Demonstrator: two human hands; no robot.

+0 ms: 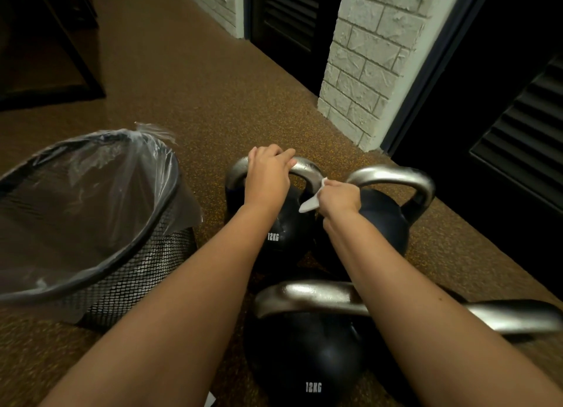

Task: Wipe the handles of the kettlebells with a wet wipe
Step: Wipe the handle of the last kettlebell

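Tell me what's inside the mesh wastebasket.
The mesh wastebasket holds a clear plastic liner draped over its rim. A small pale scrap seems to lie low in the liner; the picture is too dim to identify it, and the near rim hides the rest of the bottom.

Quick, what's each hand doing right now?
Left hand: grips the far-left kettlebell's handle.
Right hand: pinches the wet wipe against that same handle.
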